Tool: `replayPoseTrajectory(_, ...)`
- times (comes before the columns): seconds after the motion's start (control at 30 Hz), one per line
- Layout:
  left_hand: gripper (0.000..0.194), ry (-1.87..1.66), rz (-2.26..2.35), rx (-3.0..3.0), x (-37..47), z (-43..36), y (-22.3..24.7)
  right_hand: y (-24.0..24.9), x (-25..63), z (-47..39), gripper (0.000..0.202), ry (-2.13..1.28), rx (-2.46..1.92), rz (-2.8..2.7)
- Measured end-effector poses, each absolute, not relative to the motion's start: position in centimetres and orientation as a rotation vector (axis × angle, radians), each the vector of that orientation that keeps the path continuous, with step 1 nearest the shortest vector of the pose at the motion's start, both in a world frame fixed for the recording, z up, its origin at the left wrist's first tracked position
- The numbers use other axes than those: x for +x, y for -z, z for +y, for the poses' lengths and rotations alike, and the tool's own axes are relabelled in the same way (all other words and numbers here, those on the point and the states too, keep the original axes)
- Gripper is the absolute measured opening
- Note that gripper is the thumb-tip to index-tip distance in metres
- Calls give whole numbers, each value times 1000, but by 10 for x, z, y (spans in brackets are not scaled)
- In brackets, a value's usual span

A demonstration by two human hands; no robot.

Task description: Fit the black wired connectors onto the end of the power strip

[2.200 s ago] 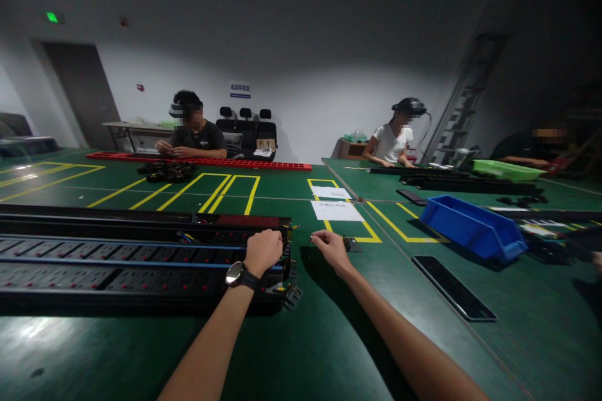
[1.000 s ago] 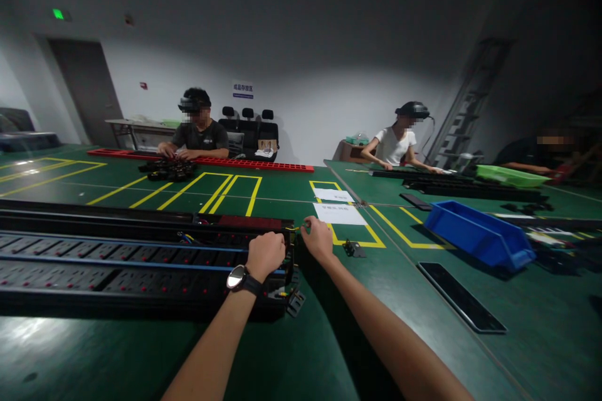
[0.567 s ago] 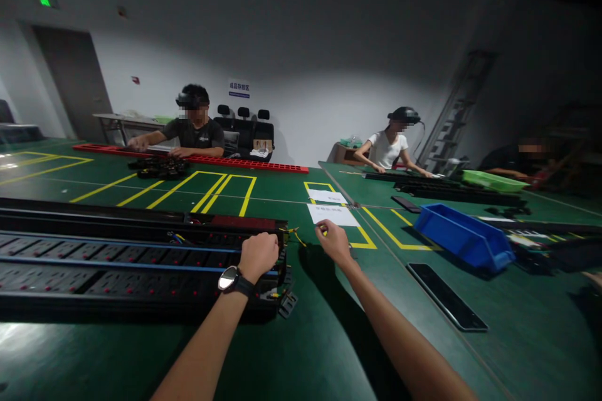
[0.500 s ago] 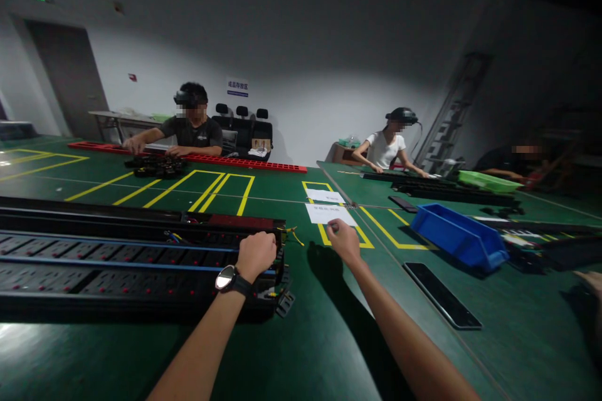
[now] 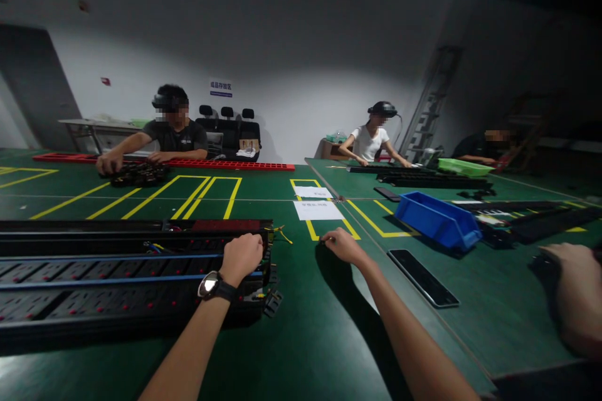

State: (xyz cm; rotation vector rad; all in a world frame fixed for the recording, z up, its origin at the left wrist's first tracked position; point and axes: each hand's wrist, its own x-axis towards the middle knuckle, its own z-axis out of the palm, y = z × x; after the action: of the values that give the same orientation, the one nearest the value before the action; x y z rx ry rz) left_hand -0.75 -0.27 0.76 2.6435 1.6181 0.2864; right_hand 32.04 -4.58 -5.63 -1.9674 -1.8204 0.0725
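My left hand [image 5: 242,258], with a watch [image 5: 209,286] on its wrist, rests closed at the right end of the long black socket strips [image 5: 117,291]; what its curled fingers hold, if anything, is hidden. Just above the green table [image 5: 301,338], my right hand [image 5: 342,244] has its fingers pinched together, with something small and dark at the fingertips that I cannot make out. Loose yellow wires [image 5: 283,235] and a dark connector [image 5: 273,303] stick out from the strips' end. White paper sheets [image 5: 318,210] lie beyond my right hand.
A blue bin [image 5: 437,220] and a black phone [image 5: 422,277] are to the right. Another person's hand [image 5: 578,288] reaches in at the right edge. Across the table are a red rail [image 5: 226,164], a green tray [image 5: 464,167] and several people.
The view has turned slightly right. My right hand has lowered toward the table, fingers pointing left. The other person's hand shows more at the right edge. My left hand stays at the strips' end.
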Motion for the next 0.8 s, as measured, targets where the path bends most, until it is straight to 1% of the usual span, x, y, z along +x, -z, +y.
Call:
replayPoseTrajectory(0.07,34,-282,1621,2653,-8,-2,-7,54,326,-48,30,-121,-1939,-1853)
replayPoseTrajectory(0.17,34,-274,1626,2654,-7,-2,-7,53,331,-50,27,-172,-1951,-1838)
replayPoseTrajectory(0.23,35,-273,1627,2651,-7,-2,-7,54,332,-50,25,-216,-1900,-1831)
replayPoseTrajectory(0.33,34,-284,1628,2652,-7,-1,-6,55,329,-51,28,-242,-1804,-1860)
replayPoseTrajectory(0.53,35,-285,1615,2655,-7,-2,-7,52,310,-50,31,-197,-1776,-1926)
replayPoseTrajectory(0.73,34,-242,1623,2644,-6,-4,-13,48,302,-53,20,-99,-1882,-1846)
replayPoseTrajectory(0.8,35,-234,1626,2643,-6,-4,-14,51,305,-53,20,-79,-1908,-1792)
